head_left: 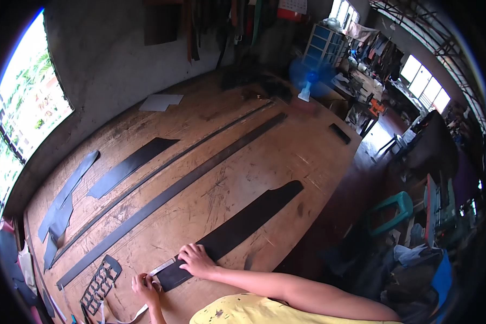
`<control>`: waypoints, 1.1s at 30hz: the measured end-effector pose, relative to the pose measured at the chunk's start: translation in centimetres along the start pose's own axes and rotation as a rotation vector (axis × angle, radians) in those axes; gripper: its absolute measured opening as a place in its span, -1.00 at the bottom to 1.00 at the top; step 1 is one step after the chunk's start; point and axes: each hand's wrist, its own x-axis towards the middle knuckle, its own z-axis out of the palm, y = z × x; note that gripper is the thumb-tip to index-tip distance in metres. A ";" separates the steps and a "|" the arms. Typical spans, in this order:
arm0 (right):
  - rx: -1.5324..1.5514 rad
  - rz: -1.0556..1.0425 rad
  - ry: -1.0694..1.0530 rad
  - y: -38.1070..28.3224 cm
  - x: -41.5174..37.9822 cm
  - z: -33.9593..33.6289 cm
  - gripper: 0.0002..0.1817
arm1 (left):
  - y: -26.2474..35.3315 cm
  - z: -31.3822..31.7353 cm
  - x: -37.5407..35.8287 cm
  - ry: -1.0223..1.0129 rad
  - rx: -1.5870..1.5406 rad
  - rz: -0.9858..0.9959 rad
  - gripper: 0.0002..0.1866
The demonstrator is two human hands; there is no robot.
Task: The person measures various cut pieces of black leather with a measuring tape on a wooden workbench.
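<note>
A long dark leather strip [243, 221], one end cut to a narrower shape, lies on the wooden table in front of me. My right hand [197, 261] rests on its near part, fingers spread and pressing down beside a white tape measure [163, 267]. The tape lies along the strip's near left edge. At the strip's near end my left hand [146, 287] is closed, fingertips pinching the tape measure, whose loose length curls down below the hand. To the left lies a dark cut-out lattice piece [101, 283].
Across the worn tabletop [264, 162] lie a long narrow strip [173, 197], a wider dark piece [132, 167] and grey leather scraps [65, 202]. A blue fan [308, 81] stands at the far end. Beyond the right edge is a green stool [391, 210].
</note>
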 end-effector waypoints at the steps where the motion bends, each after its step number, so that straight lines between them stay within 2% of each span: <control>1: -0.017 -0.041 0.044 0.8 -0.8 -0.9 -0.67 | 0.2 0.1 -0.3 0.010 -0.005 -0.013 -0.93; 10: -0.216 0.098 0.137 5.2 -5.5 -7.2 -0.63 | 1.1 -0.1 -0.4 0.039 0.043 -0.029 -0.94; 13: -0.193 0.181 0.114 5.3 -5.7 -7.8 -0.59 | 2.5 -0.8 -0.8 -0.018 -0.028 -0.072 -0.93; 15: -0.131 0.210 0.068 4.7 -5.3 -7.4 -0.55 | 4.1 -0.7 -2.0 -0.088 -0.211 -0.083 -0.90; 16: -0.077 0.246 0.020 4.3 -5.3 -7.2 -0.51 | 6.4 -1.5 -2.4 -0.189 -0.302 -0.094 -0.88; 17: -0.063 0.236 0.004 3.7 -5.2 -7.1 -0.51 | 9.1 -2.1 -2.7 -0.286 -0.392 -0.108 -0.87; 19: 0.183 0.013 -0.078 1.6 -4.8 -7.3 -0.39 | 11.5 -1.9 -4.0 -0.474 -0.424 0.006 -0.87; 20: 0.177 -0.066 -0.167 0.5 -4.8 -7.4 -0.33 | 13.0 -1.9 -4.6 -0.584 -0.547 -0.068 -0.87; 21: 0.164 -0.152 -0.167 -0.5 -4.9 -7.2 -0.37 | 14.2 -1.9 -5.1 -0.684 -0.671 -0.148 -0.87; 23: 0.260 -0.230 -0.347 0.5 -6.0 -5.9 -0.53 | 15.2 -1.8 -5.2 -0.693 -0.614 0.002 -0.86; 25: 0.224 0.047 -0.720 1.3 -6.5 -7.4 -0.69 | 15.0 -2.2 -5.2 -0.782 -0.554 -0.097 -0.84; 27: 0.420 0.275 -0.766 1.4 -7.1 -10.7 -0.71 | 14.1 -2.3 -5.2 -0.779 -0.521 -0.099 -0.85; 31: 0.255 0.546 -0.724 5.2 -10.3 -15.0 -0.77 | 12.8 -2.5 -5.7 -0.781 -0.388 -0.041 -0.85; 33: 0.186 0.752 -0.600 5.9 -10.9 -16.9 -0.79 | 11.9 -2.1 -6.1 -0.772 -0.329 -0.024 -0.87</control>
